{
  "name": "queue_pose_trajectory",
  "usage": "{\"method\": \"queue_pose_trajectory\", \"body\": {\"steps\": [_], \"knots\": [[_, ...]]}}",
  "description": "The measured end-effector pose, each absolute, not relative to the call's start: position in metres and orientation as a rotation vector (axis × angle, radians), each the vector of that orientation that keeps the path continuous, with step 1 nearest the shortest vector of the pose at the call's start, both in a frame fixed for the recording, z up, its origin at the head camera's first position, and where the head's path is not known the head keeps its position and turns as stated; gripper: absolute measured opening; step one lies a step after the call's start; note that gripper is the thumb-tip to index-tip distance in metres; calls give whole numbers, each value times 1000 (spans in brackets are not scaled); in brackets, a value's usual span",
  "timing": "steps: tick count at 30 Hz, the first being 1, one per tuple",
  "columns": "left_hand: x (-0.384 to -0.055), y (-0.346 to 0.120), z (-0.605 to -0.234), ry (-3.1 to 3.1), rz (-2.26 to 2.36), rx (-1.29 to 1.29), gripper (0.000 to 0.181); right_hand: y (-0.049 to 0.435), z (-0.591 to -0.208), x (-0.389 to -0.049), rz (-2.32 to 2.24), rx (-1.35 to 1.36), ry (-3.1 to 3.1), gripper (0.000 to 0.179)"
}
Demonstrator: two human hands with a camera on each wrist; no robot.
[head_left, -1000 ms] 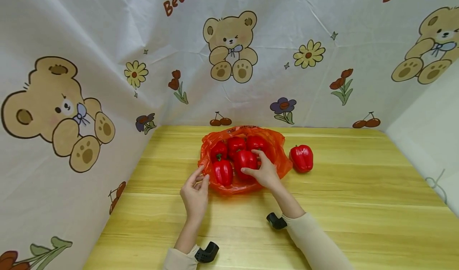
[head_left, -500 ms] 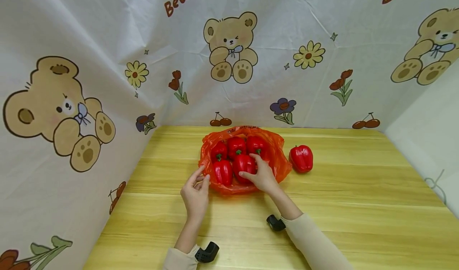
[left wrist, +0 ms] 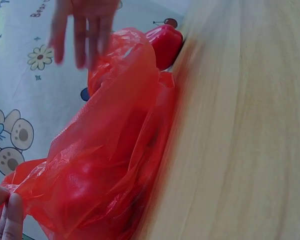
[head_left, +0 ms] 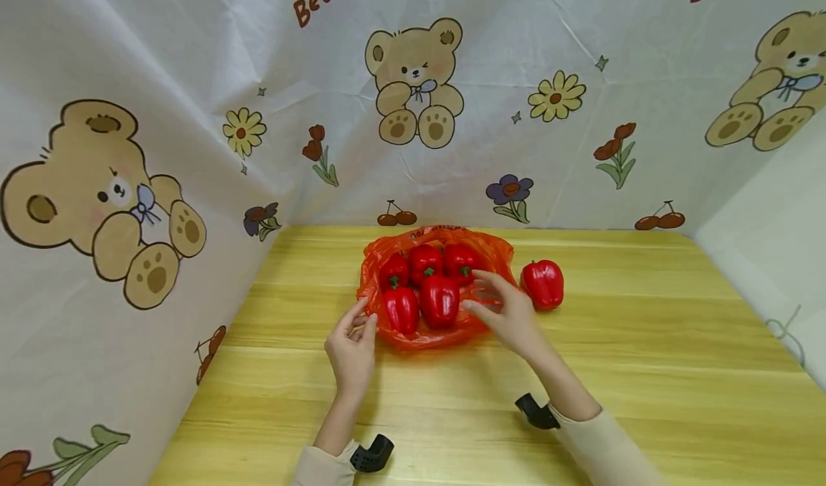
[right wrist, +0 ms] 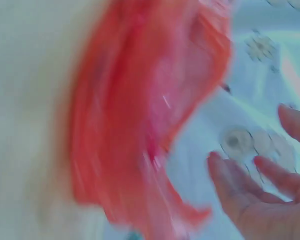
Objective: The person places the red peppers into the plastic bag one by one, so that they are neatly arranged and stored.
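A red-orange plastic bag (head_left: 413,342) lies with its mouth spread wide, and several red bell peppers with green stems sit inside. Nearest the front are two of them, a left pepper (head_left: 401,310) and a right pepper (head_left: 440,302). My left hand (head_left: 351,350) pinches the bag's left rim; the thumb and finger (left wrist: 13,216) on the plastic show in the left wrist view. Over the bag's right side, my right hand (head_left: 515,320) holds nothing, its fingers spread and apart from the peppers. Another bell pepper (head_left: 543,284) lies outside, right of the bag.
A light wooden table (head_left: 645,342) carries everything. Behind and to the left hangs a white cloth (head_left: 477,156) printed with bears and flowers. Black wrist cameras sit on the left cuff (head_left: 323,466) and right cuff (head_left: 600,439).
My right hand has let go of the front right pepper, leaving it in the bag, and moved right with the fingers opened. The left hand has stayed at the rim.
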State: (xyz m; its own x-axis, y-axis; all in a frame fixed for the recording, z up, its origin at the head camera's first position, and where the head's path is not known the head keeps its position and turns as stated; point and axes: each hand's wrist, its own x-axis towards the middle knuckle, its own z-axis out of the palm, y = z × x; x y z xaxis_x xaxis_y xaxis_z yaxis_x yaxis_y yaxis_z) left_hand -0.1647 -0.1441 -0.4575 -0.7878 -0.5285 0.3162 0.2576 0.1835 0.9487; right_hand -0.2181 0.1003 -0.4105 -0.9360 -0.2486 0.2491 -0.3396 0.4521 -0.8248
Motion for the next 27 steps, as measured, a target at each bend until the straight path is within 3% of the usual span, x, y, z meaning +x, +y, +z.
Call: {"method": "queue_pose_trajectory", "body": {"steps": [5,10,14,19,27], "knots": [[-165,-145,-456,-1853,-1670,246,30,149,-395,-220,1578,331,-2372,46],[-165,-146,-457,-1861,-1656,243,30,196,-402,-237,1472,89,-2426,53],[-165,-146,-457,-1867,-1652,248,30,223,-416,-254,1491,49,-2529,64],[-165,-146,-458,-1872,-1655,259,30,236,-432,-272,1646,48,-2693,73],[-165,-146,-457,-1859,-1668,254,31,237,-447,-290,1847,82,-2775,70]]}}
